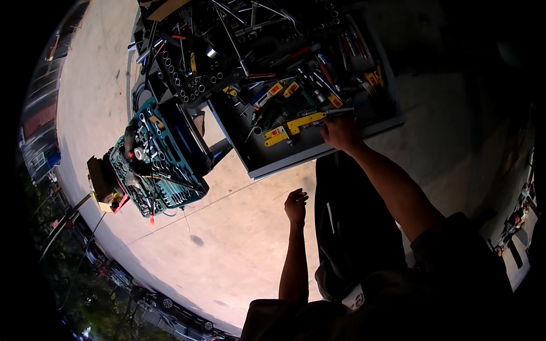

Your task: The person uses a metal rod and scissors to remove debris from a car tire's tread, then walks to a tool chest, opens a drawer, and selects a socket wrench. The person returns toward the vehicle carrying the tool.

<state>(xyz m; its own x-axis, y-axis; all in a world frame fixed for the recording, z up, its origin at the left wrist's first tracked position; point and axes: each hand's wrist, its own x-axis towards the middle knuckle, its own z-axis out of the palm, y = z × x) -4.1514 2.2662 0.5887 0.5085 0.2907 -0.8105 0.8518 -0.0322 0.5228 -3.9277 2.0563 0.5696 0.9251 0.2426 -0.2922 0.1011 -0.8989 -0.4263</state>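
My right hand [339, 133] reaches into the open grey tool drawer [296, 159] at its near edge, fingers closed around the end of a metal tool [340, 111] lying among the tools. A yellow-handled tool [305, 121] lies just left of that hand. My left hand [296, 206] hangs free over the concrete floor below the drawer, fingers loosely curled and holding nothing. Several screwdrivers, sockets and wrenches fill the drawer.
A teal socket-set case [162, 165] lies open on a stand to the left, with a black socket tray [190, 77] behind it. A small box [102, 182] sits at the case's left end. Pale concrete floor [227, 250] spreads below. Parked cars line the lower left rim.
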